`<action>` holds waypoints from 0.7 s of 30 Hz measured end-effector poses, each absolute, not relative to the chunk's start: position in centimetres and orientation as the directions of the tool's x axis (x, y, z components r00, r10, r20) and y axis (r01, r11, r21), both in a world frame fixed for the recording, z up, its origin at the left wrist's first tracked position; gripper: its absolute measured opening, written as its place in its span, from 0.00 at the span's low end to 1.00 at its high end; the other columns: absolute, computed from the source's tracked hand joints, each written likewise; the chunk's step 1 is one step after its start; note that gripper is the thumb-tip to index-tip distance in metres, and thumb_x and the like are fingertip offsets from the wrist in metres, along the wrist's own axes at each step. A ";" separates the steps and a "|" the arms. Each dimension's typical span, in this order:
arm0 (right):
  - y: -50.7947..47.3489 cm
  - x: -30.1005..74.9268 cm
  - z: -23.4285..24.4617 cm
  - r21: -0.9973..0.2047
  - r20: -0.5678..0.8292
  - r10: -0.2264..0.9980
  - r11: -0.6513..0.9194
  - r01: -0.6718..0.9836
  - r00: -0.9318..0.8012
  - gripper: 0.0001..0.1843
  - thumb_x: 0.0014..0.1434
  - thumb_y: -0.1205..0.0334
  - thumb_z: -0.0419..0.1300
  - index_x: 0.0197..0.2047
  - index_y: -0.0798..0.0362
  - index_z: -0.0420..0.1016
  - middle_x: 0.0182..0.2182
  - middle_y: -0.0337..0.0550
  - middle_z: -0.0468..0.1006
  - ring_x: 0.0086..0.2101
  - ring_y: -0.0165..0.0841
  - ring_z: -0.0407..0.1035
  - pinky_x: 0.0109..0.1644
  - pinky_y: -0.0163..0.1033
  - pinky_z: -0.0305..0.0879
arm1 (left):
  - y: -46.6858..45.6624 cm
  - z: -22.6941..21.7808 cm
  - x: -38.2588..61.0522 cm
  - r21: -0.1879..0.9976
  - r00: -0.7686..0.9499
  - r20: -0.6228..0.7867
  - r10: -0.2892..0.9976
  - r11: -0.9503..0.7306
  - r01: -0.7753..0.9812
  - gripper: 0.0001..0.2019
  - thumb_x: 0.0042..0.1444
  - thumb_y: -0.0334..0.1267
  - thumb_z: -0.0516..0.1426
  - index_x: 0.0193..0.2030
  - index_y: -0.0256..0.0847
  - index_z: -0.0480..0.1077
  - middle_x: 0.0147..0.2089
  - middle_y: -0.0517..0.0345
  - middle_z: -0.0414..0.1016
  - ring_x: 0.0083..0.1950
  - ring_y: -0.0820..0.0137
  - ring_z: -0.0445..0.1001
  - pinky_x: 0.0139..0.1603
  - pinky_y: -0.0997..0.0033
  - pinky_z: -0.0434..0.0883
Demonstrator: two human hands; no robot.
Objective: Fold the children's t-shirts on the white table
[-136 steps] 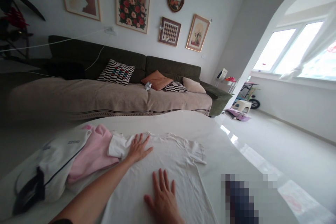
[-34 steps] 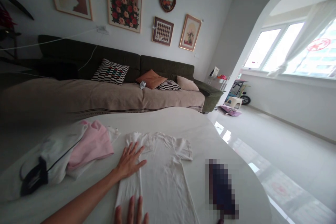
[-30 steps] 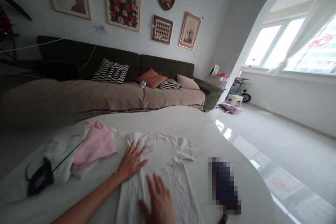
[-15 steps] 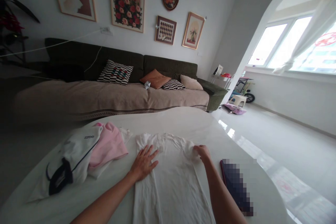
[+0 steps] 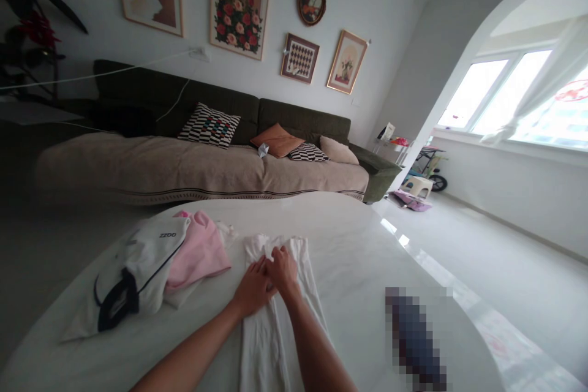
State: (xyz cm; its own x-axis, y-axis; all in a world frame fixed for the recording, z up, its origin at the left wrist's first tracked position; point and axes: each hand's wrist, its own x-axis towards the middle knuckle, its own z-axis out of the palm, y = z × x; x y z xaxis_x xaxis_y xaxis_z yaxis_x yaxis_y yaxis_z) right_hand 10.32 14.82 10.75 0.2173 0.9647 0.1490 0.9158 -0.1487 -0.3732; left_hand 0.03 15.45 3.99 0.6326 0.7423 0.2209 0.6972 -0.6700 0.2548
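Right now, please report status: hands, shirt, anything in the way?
Left hand on shirt; right hand at its fingertips, grip unclear. Shirt on table, folded narrow. Pink cloth lies left, apart from shirt.

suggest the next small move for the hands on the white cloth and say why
Perhaps slide the right hand toward the body to smooth the white cloth: it lies in a narrow strip with lengthwise creases, and the left hand rests near its far end.

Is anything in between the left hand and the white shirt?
No, nothing that I can see. The left hand lies on the white shirt, and the pink cloth sits off to the side.
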 end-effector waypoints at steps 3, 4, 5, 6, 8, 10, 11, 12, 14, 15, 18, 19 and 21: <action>11.8 10.9 10.1 -0.400 0.159 0.973 -0.089 0.912 0.165 0.12 0.61 0.59 0.50 0.44 0.51 0.70 0.41 0.45 0.74 0.40 0.33 0.71 0.37 0.33 0.61 | 15.4 4.1 0.0 0.253 0.631 0.236 0.739 -0.673 0.695 0.24 0.58 0.42 0.51 0.61 0.40 0.60 0.63 0.48 0.62 0.67 0.59 0.49 0.65 0.56 0.50; 10.3 11.8 10.0 -0.410 0.163 0.973 -0.083 0.908 0.163 0.12 0.62 0.59 0.48 0.44 0.51 0.70 0.41 0.44 0.74 0.39 0.32 0.71 0.38 0.32 0.61 | 15.3 4.1 0.0 0.255 0.629 0.240 0.740 -0.673 0.694 0.23 0.58 0.43 0.50 0.60 0.41 0.61 0.63 0.49 0.61 0.68 0.59 0.49 0.64 0.55 0.50; 8.5 13.0 9.9 -0.418 0.162 0.973 -0.084 0.904 0.165 0.12 0.62 0.60 0.48 0.43 0.51 0.69 0.40 0.43 0.74 0.38 0.31 0.71 0.38 0.32 0.61 | 15.3 4.1 0.0 0.258 0.626 0.242 0.741 -0.671 0.695 0.23 0.59 0.45 0.49 0.60 0.43 0.62 0.64 0.50 0.59 0.68 0.58 0.48 0.64 0.54 0.50; 6.6 14.2 9.8 -0.425 0.154 0.973 -0.093 0.901 0.173 0.11 0.62 0.60 0.48 0.41 0.51 0.69 0.38 0.42 0.75 0.36 0.30 0.71 0.37 0.31 0.61 | 15.3 4.1 0.1 0.262 0.624 0.240 0.744 -0.668 0.696 0.22 0.60 0.47 0.48 0.60 0.44 0.62 0.65 0.51 0.57 0.68 0.58 0.48 0.64 0.53 0.50; 2.3 16.4 9.2 -0.420 0.121 0.973 -0.128 0.898 0.195 0.08 0.60 0.61 0.50 0.34 0.52 0.69 0.32 0.41 0.75 0.32 0.30 0.71 0.35 0.32 0.60 | 15.2 4.1 0.1 0.271 0.619 0.230 0.751 -0.660 0.700 0.23 0.60 0.50 0.46 0.59 0.45 0.63 0.66 0.51 0.56 0.68 0.57 0.48 0.64 0.52 0.49; -1.7 17.8 8.4 -0.396 0.080 0.973 -0.168 0.903 0.216 0.06 0.57 0.61 0.54 0.30 0.52 0.67 0.27 0.39 0.73 0.29 0.31 0.70 0.34 0.33 0.59 | 15.1 4.1 0.1 0.279 0.616 0.212 0.758 -0.652 0.706 0.25 0.60 0.52 0.45 0.58 0.43 0.63 0.66 0.49 0.56 0.68 0.57 0.48 0.64 0.52 0.48; -3.5 18.0 7.9 -0.375 0.062 0.972 -0.186 0.908 0.225 0.05 0.55 0.61 0.56 0.30 0.52 0.67 0.27 0.39 0.73 0.29 0.32 0.70 0.34 0.33 0.59 | 15.1 4.2 0.1 0.282 0.616 0.202 0.761 -0.648 0.708 0.25 0.60 0.52 0.45 0.58 0.43 0.64 0.66 0.49 0.57 0.68 0.57 0.48 0.64 0.52 0.48; -4.9 17.9 7.5 -0.349 0.051 0.971 -0.203 0.915 0.235 0.04 0.54 0.61 0.57 0.30 0.52 0.67 0.27 0.39 0.73 0.30 0.33 0.70 0.34 0.34 0.59 | 15.1 4.3 0.1 0.284 0.617 0.192 0.763 -0.645 0.709 0.25 0.60 0.52 0.45 0.58 0.43 0.64 0.66 0.49 0.56 0.68 0.57 0.47 0.65 0.52 0.47; -6.7 17.3 6.9 -0.283 0.055 0.965 -0.233 0.930 0.258 0.02 0.54 0.63 0.56 0.33 0.52 0.68 0.30 0.41 0.74 0.33 0.35 0.70 0.36 0.35 0.60 | 15.1 4.6 0.2 0.285 0.618 0.172 0.767 -0.639 0.714 0.24 0.60 0.52 0.45 0.57 0.44 0.65 0.66 0.51 0.56 0.68 0.57 0.46 0.65 0.52 0.47; -7.1 16.8 6.8 -0.245 0.067 0.961 -0.245 0.938 0.269 0.03 0.55 0.65 0.54 0.34 0.52 0.68 0.32 0.43 0.74 0.35 0.36 0.70 0.36 0.36 0.60 | 15.1 4.9 0.3 0.285 0.615 0.163 0.772 -0.634 0.719 0.24 0.60 0.52 0.45 0.57 0.44 0.64 0.66 0.52 0.56 0.68 0.58 0.46 0.65 0.52 0.47; -7.1 16.1 7.1 -0.150 0.102 0.956 -0.257 0.955 0.273 0.09 0.57 0.71 0.49 0.34 0.53 0.70 0.34 0.46 0.74 0.38 0.38 0.70 0.39 0.37 0.60 | 14.2 5.8 0.9 0.278 0.579 0.139 0.803 -0.593 0.756 0.25 0.59 0.49 0.46 0.60 0.41 0.61 0.67 0.49 0.54 0.68 0.55 0.45 0.65 0.50 0.47; -6.8 16.0 7.4 -0.134 0.105 0.959 -0.250 0.959 0.265 0.11 0.57 0.72 0.48 0.33 0.53 0.70 0.35 0.46 0.74 0.38 0.38 0.70 0.39 0.37 0.60 | 13.5 6.1 1.1 0.274 0.556 0.131 0.821 -0.568 0.776 0.26 0.59 0.48 0.47 0.61 0.38 0.59 0.67 0.45 0.54 0.68 0.53 0.45 0.64 0.48 0.47; -6.4 15.9 8.0 -0.136 0.096 0.963 -0.237 0.962 0.251 0.12 0.57 0.72 0.47 0.32 0.53 0.71 0.34 0.46 0.75 0.37 0.37 0.71 0.37 0.36 0.59 | 11.2 6.5 1.3 0.269 0.507 0.109 0.855 -0.516 0.813 0.28 0.59 0.47 0.47 0.62 0.30 0.57 0.66 0.36 0.53 0.67 0.49 0.47 0.63 0.45 0.49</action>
